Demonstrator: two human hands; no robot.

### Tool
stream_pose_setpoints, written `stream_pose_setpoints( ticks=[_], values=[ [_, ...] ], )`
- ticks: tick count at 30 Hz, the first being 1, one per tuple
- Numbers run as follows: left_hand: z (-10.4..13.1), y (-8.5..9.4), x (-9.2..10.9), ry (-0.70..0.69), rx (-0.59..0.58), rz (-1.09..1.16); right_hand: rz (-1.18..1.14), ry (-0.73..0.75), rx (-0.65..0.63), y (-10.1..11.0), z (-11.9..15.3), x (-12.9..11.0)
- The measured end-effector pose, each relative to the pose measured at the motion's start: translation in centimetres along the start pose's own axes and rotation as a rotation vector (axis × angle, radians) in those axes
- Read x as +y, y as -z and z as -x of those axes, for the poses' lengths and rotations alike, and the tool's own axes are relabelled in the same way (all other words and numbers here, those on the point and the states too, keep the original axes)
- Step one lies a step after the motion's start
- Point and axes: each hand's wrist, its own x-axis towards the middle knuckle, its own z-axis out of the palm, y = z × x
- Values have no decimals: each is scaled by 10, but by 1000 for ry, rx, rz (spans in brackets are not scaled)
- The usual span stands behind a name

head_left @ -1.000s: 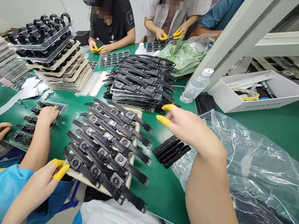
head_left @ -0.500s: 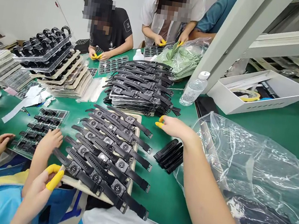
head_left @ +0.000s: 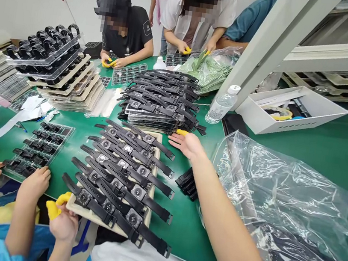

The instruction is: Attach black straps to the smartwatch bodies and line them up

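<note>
A beige tray [head_left: 153, 179] holds several rows of dark watches [head_left: 138, 191] with black straps, backs facing up, straps overhanging its edges. My left hand [head_left: 64, 221], with yellow finger covers, is palm up at the tray's front left corner; its fingers are apart and I see nothing held. Beyond the tray's back right corner, my right hand [head_left: 189, 145] stretches out with spread fingers and holds nothing. It is near the foot of a tall stack of watch-laden trays [head_left: 161, 103]. Under my right forearm lie loose black straps [head_left: 188, 182], partly hidden.
Clear plastic bags [head_left: 293, 182] cover the right side of the green table [head_left: 323, 125]. Behind stand a bottle [head_left: 223, 105] and a white box [head_left: 295, 117]. Tray stacks [head_left: 69, 90] rise at left. A neighbour's hand [head_left: 35, 180] touches a smaller tray [head_left: 68, 135]; other people work opposite.
My right hand has moved left toward the stack and its fingers have spread. My left hand has turned palm up at the tray corner. The neighbour's hand has moved down and left.
</note>
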Motion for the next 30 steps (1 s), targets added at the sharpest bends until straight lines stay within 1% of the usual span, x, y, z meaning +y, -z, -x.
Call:
stream_pose_setpoints(
  ticks=[3, 7, 13, 20, 23, 25, 27, 30],
  values=[
    [3, -5, -5, -37, 24, 16, -161, -56, 21, -6, -5, 5],
    [4, -4, -6, -44, 66, 38, -261, -114, 27, -7, -4, 4],
    [4, -4, -10, -22, 116, 55, -301, -139, 7, -7, 1, 0],
    [2, -2, -13, -3, 128, 70, -270, -122, 6, -5, -1, 0],
    [0, 4, -11, 27, 124, 87, -255, -113, 22, -3, -3, 0],
    [0, 11, -10, 48, 101, 102, -250, -108, 34, -1, -4, 0],
    [2, 19, -9, 59, 55, 106, -248, -104, 46, 0, -4, -1],
    [4, 32, -9, 40, -27, 75, -245, -101, 68, 2, -5, -2]
  ],
)
